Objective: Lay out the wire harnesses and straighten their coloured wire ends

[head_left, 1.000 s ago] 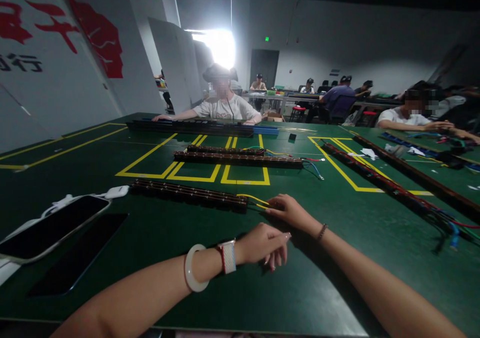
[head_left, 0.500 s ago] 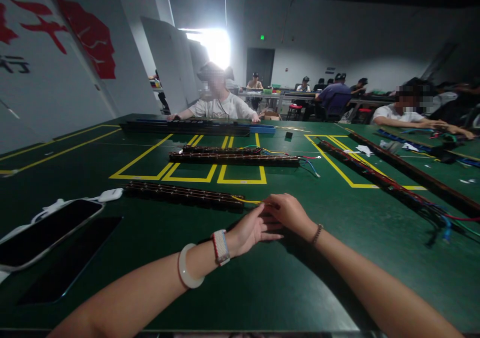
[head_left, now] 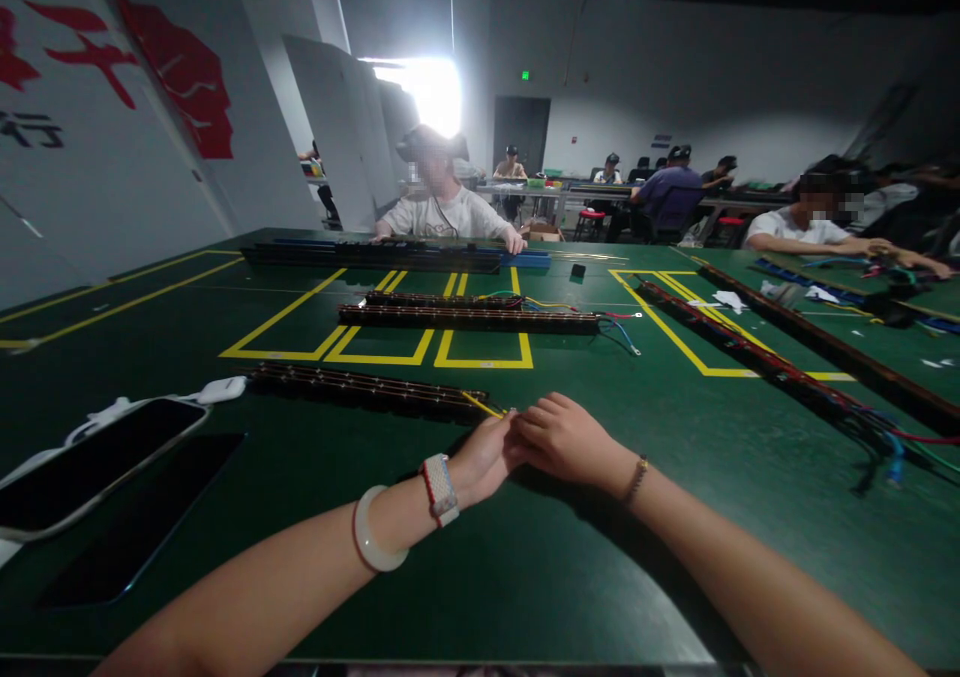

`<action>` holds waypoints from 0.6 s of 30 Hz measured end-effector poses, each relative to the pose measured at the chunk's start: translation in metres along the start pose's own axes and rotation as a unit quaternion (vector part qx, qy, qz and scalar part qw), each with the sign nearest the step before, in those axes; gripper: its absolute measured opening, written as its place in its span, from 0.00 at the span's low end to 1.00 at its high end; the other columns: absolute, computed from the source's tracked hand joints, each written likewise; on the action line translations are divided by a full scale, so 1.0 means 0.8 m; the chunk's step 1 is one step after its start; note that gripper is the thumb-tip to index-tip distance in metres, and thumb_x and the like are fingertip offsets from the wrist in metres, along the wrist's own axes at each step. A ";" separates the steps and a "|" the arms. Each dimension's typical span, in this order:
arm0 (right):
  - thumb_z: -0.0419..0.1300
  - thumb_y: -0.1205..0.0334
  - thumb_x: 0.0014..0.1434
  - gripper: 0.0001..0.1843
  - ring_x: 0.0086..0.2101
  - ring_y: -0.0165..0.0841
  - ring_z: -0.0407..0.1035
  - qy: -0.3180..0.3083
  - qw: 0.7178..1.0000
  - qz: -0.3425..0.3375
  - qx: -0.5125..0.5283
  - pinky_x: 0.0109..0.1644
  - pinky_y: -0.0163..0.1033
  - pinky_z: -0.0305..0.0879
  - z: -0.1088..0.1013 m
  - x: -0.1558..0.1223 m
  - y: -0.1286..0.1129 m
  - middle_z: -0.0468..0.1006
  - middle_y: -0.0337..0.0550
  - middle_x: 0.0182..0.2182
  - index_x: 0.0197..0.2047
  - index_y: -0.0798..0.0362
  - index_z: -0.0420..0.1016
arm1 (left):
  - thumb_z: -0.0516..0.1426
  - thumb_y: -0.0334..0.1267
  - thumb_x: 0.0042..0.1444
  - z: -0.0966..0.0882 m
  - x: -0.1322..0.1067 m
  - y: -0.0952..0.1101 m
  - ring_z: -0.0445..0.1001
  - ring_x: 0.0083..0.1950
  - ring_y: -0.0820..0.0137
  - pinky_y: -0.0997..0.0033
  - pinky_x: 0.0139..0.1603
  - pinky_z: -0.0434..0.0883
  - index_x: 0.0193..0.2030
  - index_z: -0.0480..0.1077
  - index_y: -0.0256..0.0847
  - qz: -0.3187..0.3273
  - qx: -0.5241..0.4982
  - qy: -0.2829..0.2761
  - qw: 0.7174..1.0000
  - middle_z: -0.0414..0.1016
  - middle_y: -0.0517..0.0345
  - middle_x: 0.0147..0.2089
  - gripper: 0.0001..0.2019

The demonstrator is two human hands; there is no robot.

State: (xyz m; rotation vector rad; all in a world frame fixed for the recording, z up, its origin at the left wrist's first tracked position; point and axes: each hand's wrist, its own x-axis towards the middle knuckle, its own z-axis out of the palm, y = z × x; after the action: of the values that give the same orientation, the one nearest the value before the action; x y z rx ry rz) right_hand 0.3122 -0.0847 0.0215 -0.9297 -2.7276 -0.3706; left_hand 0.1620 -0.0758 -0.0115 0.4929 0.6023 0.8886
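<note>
My left hand [head_left: 482, 455] and my right hand [head_left: 564, 435] meet at the right end of a long dark terminal strip [head_left: 367, 390] lying on the green table [head_left: 525, 557]. Both hands pinch the thin yellow wire [head_left: 484, 406] that comes out of the strip's end. Fingers of the two hands touch each other, closed around the wire. A pale bangle and a watch sit on my left wrist, a bead bracelet on my right.
A phone [head_left: 90, 462] with a white cable lies at the left, a dark slab [head_left: 142, 522] beside it. More strips [head_left: 465, 317] with coloured wires lie in yellow-taped boxes beyond. Another long strip [head_left: 750, 357] runs at the right. People sit across the table and behind.
My left hand has moved forward from the table and joined my right at the strip's end. Both now pinch the yellow wire, drawn slightly towards me.
</note>
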 end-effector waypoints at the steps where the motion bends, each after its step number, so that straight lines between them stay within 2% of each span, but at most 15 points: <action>1: 0.50 0.53 0.64 0.15 0.32 0.33 0.61 0.016 1.000 0.012 0.008 0.38 0.40 0.51 -0.003 -0.001 0.002 0.72 0.44 0.31 0.39 0.54 0.72 | 0.51 0.31 0.60 0.000 0.001 0.000 0.68 0.25 0.78 0.78 0.28 0.67 0.29 0.65 0.35 -0.003 0.004 -0.007 1.000 0.69 0.59 0.27 0.09; 4: 0.49 0.49 0.63 0.18 0.31 0.33 0.61 0.041 0.999 0.035 0.008 0.37 0.39 0.49 -0.011 -0.003 0.011 0.70 0.44 0.28 0.38 0.54 0.72 | 0.49 0.31 0.61 -0.002 0.004 0.001 0.68 0.26 0.77 0.75 0.32 0.70 0.28 0.65 0.34 -0.013 0.012 -0.026 1.000 0.69 0.58 0.27 0.10; 9: 0.55 0.52 0.60 0.14 0.30 0.32 0.62 -0.025 1.000 -0.007 -0.001 0.36 0.39 0.51 -0.007 -0.004 0.016 0.71 0.43 0.30 0.38 0.54 0.71 | 0.50 0.33 0.61 -0.007 0.005 0.000 0.72 0.32 0.73 0.71 0.37 0.70 0.31 0.66 0.35 0.002 -0.006 -0.019 1.000 0.71 0.56 0.31 0.08; 14: 0.57 0.57 0.59 0.11 0.31 0.33 0.65 -0.042 0.997 0.067 -0.010 0.35 0.38 0.53 -0.004 0.000 0.011 0.72 0.43 0.31 0.42 0.55 0.71 | 0.50 0.36 0.62 -0.007 0.005 0.001 0.72 0.35 0.73 0.69 0.44 0.68 0.35 0.68 0.34 -0.018 -0.024 -0.043 0.999 0.72 0.54 0.34 0.10; 18: 0.56 0.63 0.57 0.04 0.29 0.30 0.65 -0.062 0.990 0.117 0.042 0.32 0.36 0.53 -0.006 0.001 0.011 0.73 0.41 0.30 0.35 0.54 0.70 | 0.50 0.38 0.62 -0.004 0.002 0.004 0.72 0.37 0.73 0.69 0.48 0.66 0.35 0.69 0.34 -0.034 -0.037 -0.049 0.998 0.72 0.53 0.35 0.11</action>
State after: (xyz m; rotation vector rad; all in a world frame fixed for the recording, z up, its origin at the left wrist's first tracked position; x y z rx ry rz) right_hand 0.3175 -0.0791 0.0281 -1.2695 -2.6769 -0.1564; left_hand 0.1589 -0.0719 -0.0125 0.4432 0.4925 0.8155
